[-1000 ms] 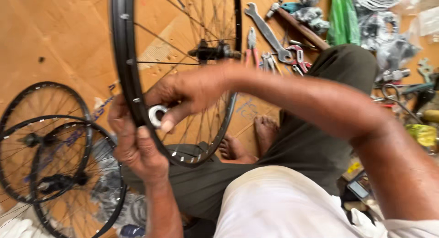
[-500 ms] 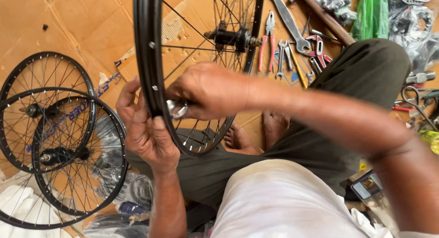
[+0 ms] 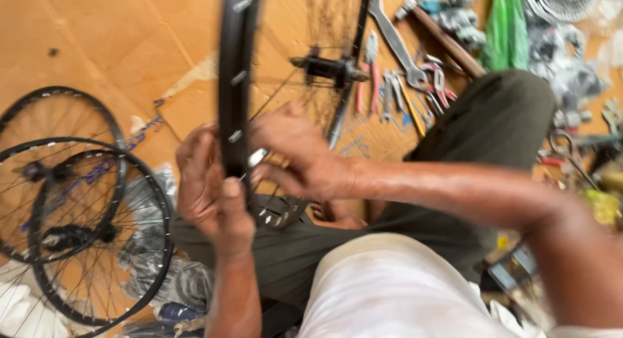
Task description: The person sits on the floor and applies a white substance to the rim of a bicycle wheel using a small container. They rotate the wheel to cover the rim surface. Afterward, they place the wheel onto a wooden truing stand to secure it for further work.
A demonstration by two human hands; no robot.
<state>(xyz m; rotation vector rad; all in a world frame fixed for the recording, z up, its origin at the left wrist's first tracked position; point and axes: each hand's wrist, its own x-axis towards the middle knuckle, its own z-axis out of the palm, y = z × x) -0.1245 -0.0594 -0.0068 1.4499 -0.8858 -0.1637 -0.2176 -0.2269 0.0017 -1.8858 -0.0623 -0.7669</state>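
A black bicycle wheel (image 3: 235, 65) stands upright on my lap, its hub (image 3: 328, 68) and thin spokes blurred. My left hand (image 3: 211, 185) grips the rim from the left side, thumb pressed on the rim's edge. My right hand (image 3: 295, 150) reaches across from the right and pinches a small round silver tool (image 3: 257, 157) against the inside of the rim, next to the spoke holes. Both hands touch the wheel at about the same spot.
Black spoked wheels (image 3: 78, 214) lie stacked on the cardboard floor at the left. Wrenches, pliers and other hand tools (image 3: 405, 72) are scattered behind the wheel. A green bag (image 3: 506, 26) and metal parts lie at the top right.
The view has swung so the rim now stands nearly edge-on. My right hand has slid to the inner side of the rim with the silver tool; my left hand keeps its grip.
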